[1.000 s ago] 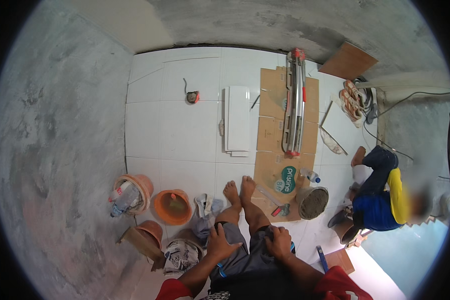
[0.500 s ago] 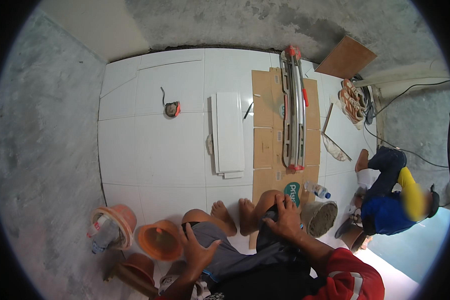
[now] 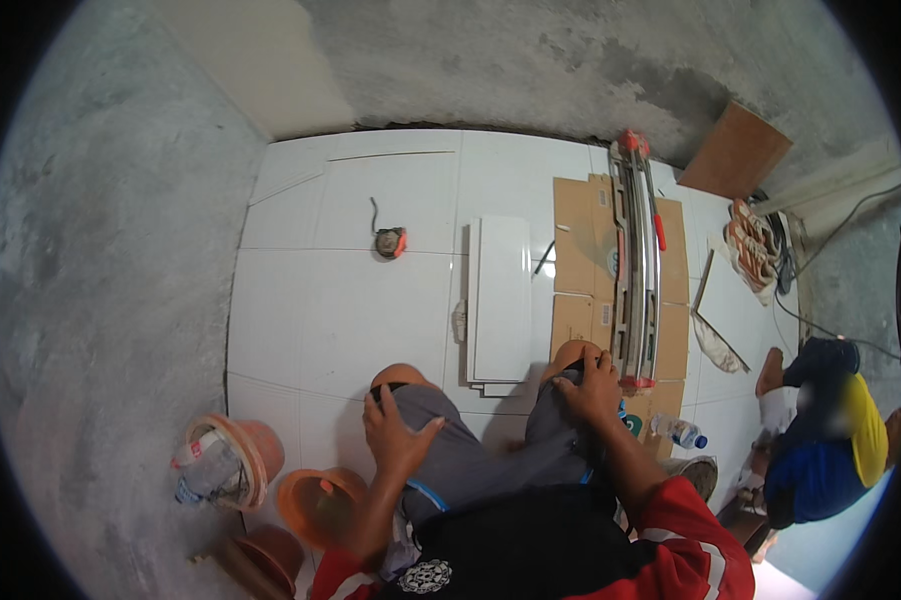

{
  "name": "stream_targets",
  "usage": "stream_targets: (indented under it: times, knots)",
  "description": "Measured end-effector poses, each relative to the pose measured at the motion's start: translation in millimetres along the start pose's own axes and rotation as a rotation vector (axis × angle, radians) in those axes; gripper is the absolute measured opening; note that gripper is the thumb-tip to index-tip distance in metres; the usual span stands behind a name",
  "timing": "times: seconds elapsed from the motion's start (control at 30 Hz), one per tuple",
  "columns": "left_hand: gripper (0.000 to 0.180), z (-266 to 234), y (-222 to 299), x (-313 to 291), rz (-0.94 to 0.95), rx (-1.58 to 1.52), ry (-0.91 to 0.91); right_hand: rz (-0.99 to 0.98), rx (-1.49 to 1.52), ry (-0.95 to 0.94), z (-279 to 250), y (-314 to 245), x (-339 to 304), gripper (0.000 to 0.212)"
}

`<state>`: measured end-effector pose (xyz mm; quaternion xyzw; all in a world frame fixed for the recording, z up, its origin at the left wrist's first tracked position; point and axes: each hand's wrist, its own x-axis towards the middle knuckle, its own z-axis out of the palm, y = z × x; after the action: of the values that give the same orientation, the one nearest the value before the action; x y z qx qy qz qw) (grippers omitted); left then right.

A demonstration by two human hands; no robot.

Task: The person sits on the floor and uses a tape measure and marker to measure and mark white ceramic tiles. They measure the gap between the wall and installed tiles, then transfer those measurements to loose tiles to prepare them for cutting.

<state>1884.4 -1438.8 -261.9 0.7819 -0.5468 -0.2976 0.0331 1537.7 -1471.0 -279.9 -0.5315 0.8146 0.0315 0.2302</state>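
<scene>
My left hand (image 3: 397, 435) rests on my left knee (image 3: 402, 376), its thumb and fingers spread and nothing in it. On the other knee (image 3: 576, 352) lies my right hand (image 3: 592, 388), fingers stretched over the grey trousers, also holding nothing. Ahead of my knees, a stack of narrow white tiles (image 3: 502, 300) lies on the white tiled floor (image 3: 350, 310). Right of it, a long manual tile cutter (image 3: 634, 270) with red ends and a red handle sits on flattened cardboard (image 3: 575, 240). A tape measure (image 3: 388, 242) lies farther left.
Buckets (image 3: 260, 450) and an orange basin (image 3: 305, 505) stand at lower left. At right are a plastic bottle (image 3: 685, 433), a mortar bucket (image 3: 698, 472), sneakers (image 3: 748, 245), a brown board (image 3: 735, 152), cables (image 3: 850, 215) and a seated person (image 3: 820, 450). Grey walls border the floor.
The view has shifted, so floor things appear lower and farther right. My knees have come higher in the picture, and my feet are now mostly hidden. Both hands stay on my knees.
</scene>
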Motion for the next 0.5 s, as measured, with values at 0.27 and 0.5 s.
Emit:
stream_targets:
  times: [0.27,0.5]
  knots:
    - [0.11,2.9,16.2,48.1,-0.167,0.076,-0.1,0.013,0.043,-0.156,18.1,4.0,53.9,0.081]
    - [0.099,29.0,15.0,86.9,-0.178,0.122,-0.165,0.07,0.142,-0.125,14.1,9.5,78.2,0.064]
